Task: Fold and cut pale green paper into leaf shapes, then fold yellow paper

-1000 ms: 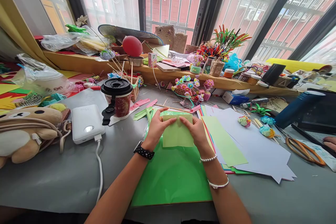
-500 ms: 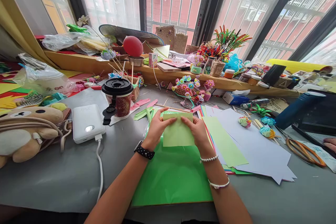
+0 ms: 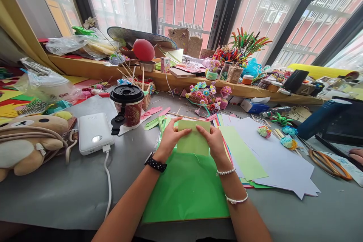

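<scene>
A light green square of paper is held up over a large bright green sheet. My left hand pinches its left side, thumb lying across the front. On the right side my right hand grips it the same way, and the two thumb tips almost meet near the top. The fingers behind the paper are hidden. A thin pale strip shows just below the paper's lower edge.
White paper sheets and a light green strip lie to the right. A lidded cup, a white power bank and a plush bear stand left. Scissors lie far right, near another person's hand.
The green paper has shifted slightly right and its lower edge now sits higher, so it looks shorter. The thin pale strip below it shows more clearly. Both hands keep their grip.
</scene>
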Demonstrator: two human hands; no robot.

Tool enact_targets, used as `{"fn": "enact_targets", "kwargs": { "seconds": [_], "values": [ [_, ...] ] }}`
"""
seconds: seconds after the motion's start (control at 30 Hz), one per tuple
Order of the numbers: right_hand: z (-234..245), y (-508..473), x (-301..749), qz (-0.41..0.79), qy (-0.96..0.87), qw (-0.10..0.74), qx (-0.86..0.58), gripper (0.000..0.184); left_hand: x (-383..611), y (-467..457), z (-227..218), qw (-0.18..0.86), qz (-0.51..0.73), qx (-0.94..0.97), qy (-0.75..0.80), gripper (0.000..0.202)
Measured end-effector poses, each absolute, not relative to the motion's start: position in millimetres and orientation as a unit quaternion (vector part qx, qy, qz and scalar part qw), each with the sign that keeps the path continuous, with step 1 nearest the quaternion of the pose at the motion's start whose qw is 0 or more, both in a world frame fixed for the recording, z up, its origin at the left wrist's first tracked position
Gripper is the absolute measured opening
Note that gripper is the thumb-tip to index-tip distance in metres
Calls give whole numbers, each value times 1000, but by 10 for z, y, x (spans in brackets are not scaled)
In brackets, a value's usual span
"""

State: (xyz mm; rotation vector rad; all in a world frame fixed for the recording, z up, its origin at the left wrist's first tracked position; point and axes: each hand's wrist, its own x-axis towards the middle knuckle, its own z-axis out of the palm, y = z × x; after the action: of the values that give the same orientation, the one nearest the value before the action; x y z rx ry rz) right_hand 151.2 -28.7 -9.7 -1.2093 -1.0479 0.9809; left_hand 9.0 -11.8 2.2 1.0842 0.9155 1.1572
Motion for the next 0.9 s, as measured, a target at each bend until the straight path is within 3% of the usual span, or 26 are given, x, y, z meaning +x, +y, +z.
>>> {"fn": "enact_targets", "kwargs": {
  "seconds": [0.9],
  "values": [
    [-75, -284, 1486, 528, -378, 600, -467, 39, 136, -118, -5, 616, 548, 425, 375, 58]
  ]
}}
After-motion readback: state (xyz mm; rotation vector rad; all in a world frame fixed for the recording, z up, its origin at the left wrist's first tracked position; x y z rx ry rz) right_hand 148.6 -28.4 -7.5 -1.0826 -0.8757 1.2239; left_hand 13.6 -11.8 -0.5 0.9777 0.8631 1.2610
